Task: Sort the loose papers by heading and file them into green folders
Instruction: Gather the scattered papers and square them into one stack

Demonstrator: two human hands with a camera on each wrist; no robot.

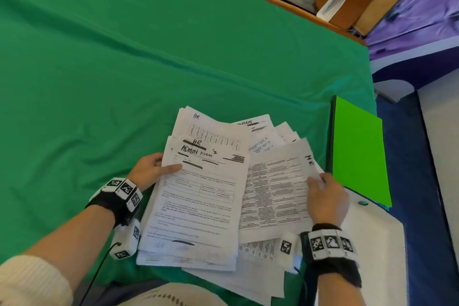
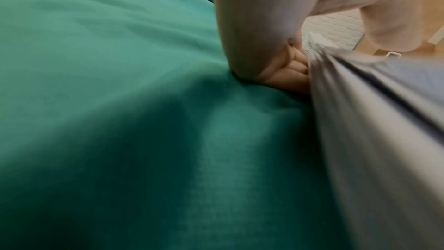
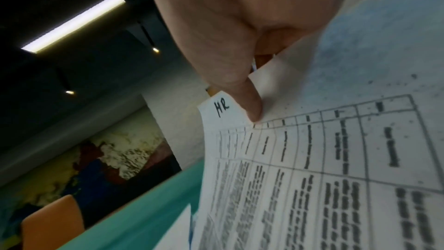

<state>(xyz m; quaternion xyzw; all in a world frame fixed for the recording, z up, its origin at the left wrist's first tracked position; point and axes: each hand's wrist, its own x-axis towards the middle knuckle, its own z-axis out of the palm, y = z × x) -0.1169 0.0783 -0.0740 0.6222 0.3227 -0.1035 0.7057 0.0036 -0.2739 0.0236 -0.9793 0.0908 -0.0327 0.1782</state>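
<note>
Hands (image 1: 151, 169) (image 1: 325, 196) pinch papers (image 1: 198, 196) by the edges.

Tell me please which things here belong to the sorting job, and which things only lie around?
Belong to the job:
- loose papers, gripped by the left hand
- HR sheet, pinched by the right hand
- green folder

Only lying around:
- green cloth
- white case under the folder
- orange chair

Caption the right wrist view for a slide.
Right hand pinches a table-printed sheet near its handwritten "HR" heading, thumb on top.
</note>
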